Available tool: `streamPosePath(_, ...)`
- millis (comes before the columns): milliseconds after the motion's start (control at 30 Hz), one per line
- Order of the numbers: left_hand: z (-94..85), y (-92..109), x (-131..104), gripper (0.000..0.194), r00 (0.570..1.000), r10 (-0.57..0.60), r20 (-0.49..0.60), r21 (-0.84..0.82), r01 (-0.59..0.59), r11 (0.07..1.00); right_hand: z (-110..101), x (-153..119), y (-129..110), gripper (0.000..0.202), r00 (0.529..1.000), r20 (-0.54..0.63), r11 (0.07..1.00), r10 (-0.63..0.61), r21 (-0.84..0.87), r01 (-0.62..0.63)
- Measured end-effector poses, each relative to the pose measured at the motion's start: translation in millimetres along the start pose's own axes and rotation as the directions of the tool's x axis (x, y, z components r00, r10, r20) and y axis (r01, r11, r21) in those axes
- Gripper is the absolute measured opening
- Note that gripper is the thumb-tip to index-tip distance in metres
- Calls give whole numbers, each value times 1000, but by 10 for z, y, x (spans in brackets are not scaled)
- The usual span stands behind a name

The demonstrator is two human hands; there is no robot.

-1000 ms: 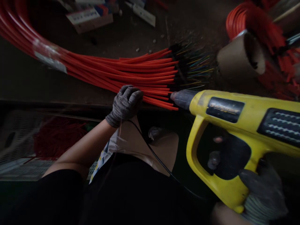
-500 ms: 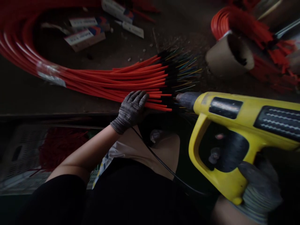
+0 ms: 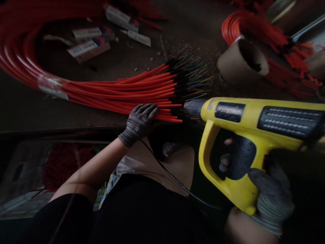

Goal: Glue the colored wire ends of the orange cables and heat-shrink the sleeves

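Note:
A bundle of orange cables lies across the bench, with black sleeves near its right end and thin coloured wires fanning out beyond them. My left hand, in a grey glove, is closed over the nearest cables, a short way back from their ends; its thumb is hidden. In my gloved right hand is a yellow heat gun, gripped by the handle. The gun points left, its dark nozzle close to the tips of the front cables.
Small printed boxes and a white tube lie behind the bundle. A brown cardboard tube stands at the back right, beside another orange cable coil. Below the bench edge, a crate holds red strands. A black cord crosses my lap.
The heat gun has shifted left, its nozzle slightly closer to the front cable tips. My left hand keeps its place on the cables. The whole view has shifted a little.

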State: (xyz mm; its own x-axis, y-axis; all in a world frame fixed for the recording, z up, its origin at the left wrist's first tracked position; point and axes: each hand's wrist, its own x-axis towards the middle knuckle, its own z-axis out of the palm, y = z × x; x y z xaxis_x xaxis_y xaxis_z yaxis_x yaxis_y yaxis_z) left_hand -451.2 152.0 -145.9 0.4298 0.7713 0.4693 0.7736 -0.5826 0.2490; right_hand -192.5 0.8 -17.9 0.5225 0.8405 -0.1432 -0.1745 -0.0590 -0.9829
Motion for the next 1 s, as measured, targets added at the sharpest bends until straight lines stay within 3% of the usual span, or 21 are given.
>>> streamPosePath(167,-24,-38,-61,60,997,-28,-71,54,32,998,44,-16,-5,46,999,-41,999,27,25,-26)
streamPosePath(333,8,-59,-92,63,998,-50,-46,43,52,998,95,19,-54,40,992,-124,998,39,60,-32)
streamPosePath(533,27,-49,-59,59,995,-75,-70,70,80,994,174,54,-177,64,981,-174,996,90,29,-86)
streamPosePath(700,17,-50,-46,60,995,-84,-60,46,86,995,243,34,-241,71,964,-219,989,148,50,-140)
streamPosePath(1000,63,-59,-83,59,996,-48,-81,34,51,998,338,57,-189,68,991,-87,995,100,23,-99)
